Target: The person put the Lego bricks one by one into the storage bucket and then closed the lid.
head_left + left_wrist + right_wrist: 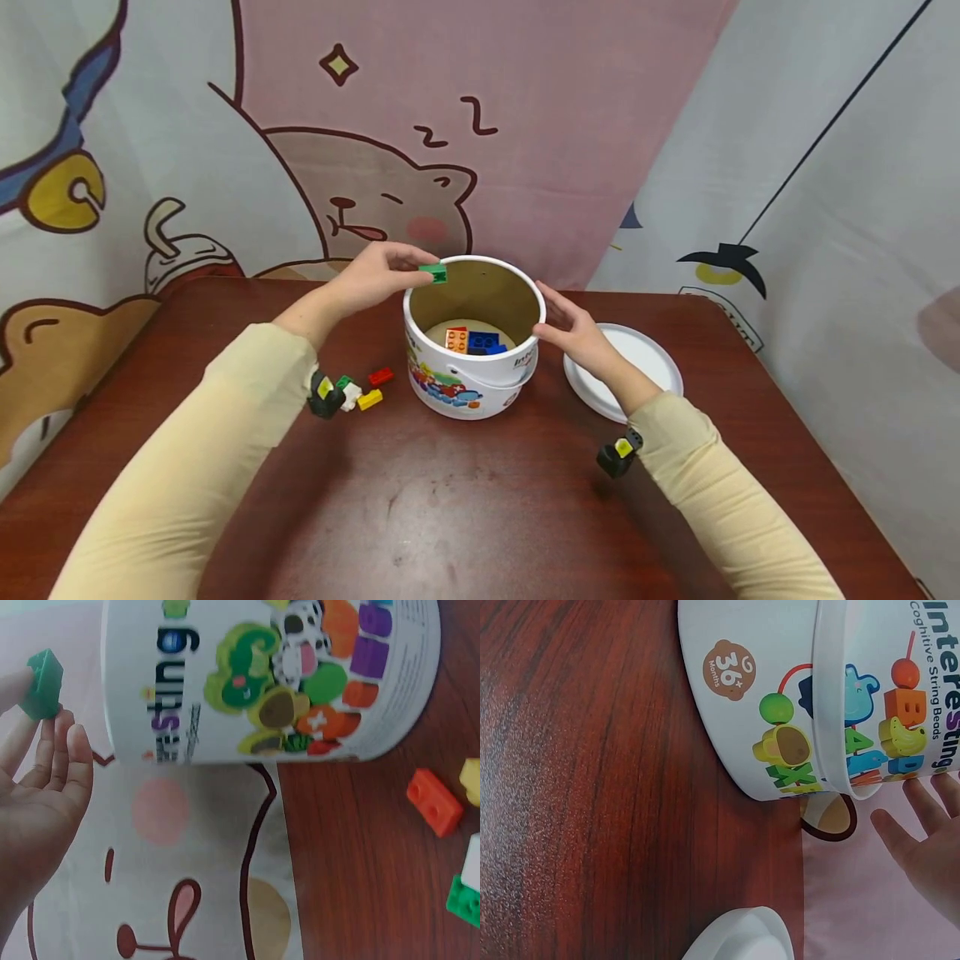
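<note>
Between thumb and fingers, my left hand (386, 271) pinches a green toy brick (433, 272) over the left rim of a white printed bucket (468, 392). The same green brick (45, 684) shows beside the bucket wall (202, 682) in the left wrist view. My right hand (573, 329) rests with its fingers extended against the bucket's right rim. Inside the bucket lie an orange brick (457, 339) and blue bricks (483, 342); part of the floor is hidden by the front wall.
Left of the bucket, on the brown table (450, 508), lie a red brick (381, 377), a yellow brick (370, 400), a white brick (350, 396) and a green brick (466, 901). A round white lid (645, 354) lies to the right, partly behind my right forearm. A printed curtain (562, 125) hangs behind.
</note>
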`<state>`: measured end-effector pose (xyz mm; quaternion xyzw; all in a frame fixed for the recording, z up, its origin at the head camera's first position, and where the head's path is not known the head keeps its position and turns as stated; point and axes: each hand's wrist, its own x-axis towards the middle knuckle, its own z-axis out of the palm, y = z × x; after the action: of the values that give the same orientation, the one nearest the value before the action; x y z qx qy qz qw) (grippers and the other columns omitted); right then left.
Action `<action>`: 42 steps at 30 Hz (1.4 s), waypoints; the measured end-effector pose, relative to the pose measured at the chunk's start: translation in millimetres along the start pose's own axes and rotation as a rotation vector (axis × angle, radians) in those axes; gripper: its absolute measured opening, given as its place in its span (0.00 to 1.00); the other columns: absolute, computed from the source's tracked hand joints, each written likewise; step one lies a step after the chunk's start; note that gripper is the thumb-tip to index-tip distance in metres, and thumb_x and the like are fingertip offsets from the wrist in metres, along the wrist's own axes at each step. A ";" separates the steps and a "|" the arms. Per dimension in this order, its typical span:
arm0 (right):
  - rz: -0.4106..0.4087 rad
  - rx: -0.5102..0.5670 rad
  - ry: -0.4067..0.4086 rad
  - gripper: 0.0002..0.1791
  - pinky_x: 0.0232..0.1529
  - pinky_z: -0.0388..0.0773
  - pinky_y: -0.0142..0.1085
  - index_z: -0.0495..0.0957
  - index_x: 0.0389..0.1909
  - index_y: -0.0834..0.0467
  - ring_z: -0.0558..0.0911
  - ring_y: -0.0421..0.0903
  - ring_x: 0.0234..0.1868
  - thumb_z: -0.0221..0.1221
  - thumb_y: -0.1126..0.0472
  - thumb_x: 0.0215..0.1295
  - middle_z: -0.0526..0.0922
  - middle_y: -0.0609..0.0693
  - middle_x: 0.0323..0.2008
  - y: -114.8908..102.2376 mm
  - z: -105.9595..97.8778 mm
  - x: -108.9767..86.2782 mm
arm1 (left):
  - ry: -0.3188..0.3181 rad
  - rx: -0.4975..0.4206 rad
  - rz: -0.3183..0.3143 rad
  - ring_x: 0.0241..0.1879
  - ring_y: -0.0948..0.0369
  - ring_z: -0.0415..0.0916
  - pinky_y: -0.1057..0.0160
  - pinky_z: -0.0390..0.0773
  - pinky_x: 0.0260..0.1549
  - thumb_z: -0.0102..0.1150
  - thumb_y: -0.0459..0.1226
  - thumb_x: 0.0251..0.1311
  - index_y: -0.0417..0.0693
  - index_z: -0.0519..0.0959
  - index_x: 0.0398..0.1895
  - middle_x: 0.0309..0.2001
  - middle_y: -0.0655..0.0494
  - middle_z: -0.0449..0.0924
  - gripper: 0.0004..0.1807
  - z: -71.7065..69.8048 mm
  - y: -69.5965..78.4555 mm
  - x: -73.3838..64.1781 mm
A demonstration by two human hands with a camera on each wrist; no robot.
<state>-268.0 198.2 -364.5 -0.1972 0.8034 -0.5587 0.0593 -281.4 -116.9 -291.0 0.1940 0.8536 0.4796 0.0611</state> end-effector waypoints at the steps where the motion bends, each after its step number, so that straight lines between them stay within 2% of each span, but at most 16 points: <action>1: 0.001 0.001 -0.002 0.38 0.63 0.62 0.51 0.50 0.72 0.57 0.60 0.58 0.70 0.57 0.64 0.64 0.56 0.60 0.71 -0.1 0.2 0.1 | -0.008 -0.008 0.002 0.47 0.58 0.75 0.59 0.73 0.52 0.58 0.40 0.60 0.44 0.78 0.53 0.49 0.46 0.79 0.18 2.5 2.2 0.7; 8: 0.001 -0.004 -0.001 0.38 0.64 0.61 0.51 0.50 0.72 0.57 0.59 0.58 0.70 0.57 0.64 0.64 0.55 0.59 0.71 -1.0 0.4 0.1 | -0.052 -0.021 0.014 0.44 0.58 0.75 0.61 0.74 0.48 0.59 0.39 0.59 0.44 0.79 0.51 0.46 0.48 0.80 0.16 23.1 10.3 13.3; 11: 0.006 -0.005 -0.002 0.38 0.63 0.63 0.51 0.50 0.72 0.57 0.59 0.58 0.70 0.56 0.64 0.64 0.56 0.59 0.71 -1.0 1.3 0.4 | -0.086 -0.008 0.013 0.45 0.58 0.75 0.59 0.73 0.51 0.58 0.38 0.60 0.44 0.78 0.52 0.47 0.48 0.80 0.17 30.1 11.1 16.6; 18: 0.003 -0.002 -0.003 0.38 0.64 0.62 0.51 0.51 0.72 0.56 0.60 0.57 0.70 0.57 0.63 0.64 0.56 0.59 0.71 0.4 1.6 1.0 | -0.126 0.012 0.030 0.48 0.56 0.75 0.59 0.73 0.53 0.57 0.37 0.61 0.41 0.78 0.53 0.48 0.46 0.80 0.17 37.6 12.9 16.7; 26: -0.007 0.000 -0.001 0.38 0.65 0.61 0.51 0.51 0.72 0.57 0.60 0.58 0.70 0.57 0.63 0.64 0.56 0.59 0.71 1.6 0.5 1.0 | -0.114 0.047 0.028 0.52 0.56 0.74 0.56 0.71 0.55 0.57 0.41 0.61 0.45 0.77 0.53 0.52 0.48 0.79 0.18 32.8 8.0 17.7; 30: 0.002 -0.003 0.005 0.37 0.64 0.61 0.51 0.51 0.72 0.57 0.60 0.58 0.70 0.55 0.67 0.64 0.56 0.59 0.71 1.0 0.4 0.7 | -0.106 0.028 0.015 0.53 0.55 0.74 0.56 0.71 0.56 0.57 0.40 0.61 0.45 0.77 0.53 0.52 0.49 0.79 0.18 28.5 6.8 14.5; 34: 0.011 -0.006 0.007 0.37 0.64 0.62 0.51 0.51 0.72 0.57 0.60 0.58 0.70 0.55 0.67 0.64 0.56 0.59 0.71 0.5 0.7 0.0 | -0.100 -0.007 0.031 0.53 0.54 0.74 0.55 0.72 0.56 0.57 0.39 0.62 0.43 0.77 0.53 0.53 0.46 0.78 0.17 23.0 5.8 10.3; 39: 0.009 -0.001 0.007 0.38 0.64 0.62 0.50 0.51 0.72 0.56 0.61 0.58 0.69 0.56 0.65 0.64 0.57 0.59 0.71 0.8 1.3 0.3 | -0.043 -0.008 0.043 0.52 0.54 0.75 0.54 0.72 0.55 0.57 0.39 0.61 0.41 0.76 0.53 0.51 0.45 0.79 0.18 8.7 -2.9 1.2; 42: 0.002 -0.003 0.009 0.38 0.64 0.61 0.50 0.51 0.72 0.57 0.61 0.58 0.69 0.57 0.65 0.64 0.56 0.60 0.71 0.4 1.0 0.3 | 0.014 -0.002 0.021 0.50 0.55 0.75 0.54 0.72 0.53 0.58 0.39 0.60 0.41 0.77 0.52 0.49 0.46 0.79 0.18 -2.6 -14.1 -6.6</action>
<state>-268.1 197.3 -365.2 -0.1940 0.8046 -0.5585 0.0559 -279.9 -128.0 -302.0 0.1992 0.8515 0.4825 0.0502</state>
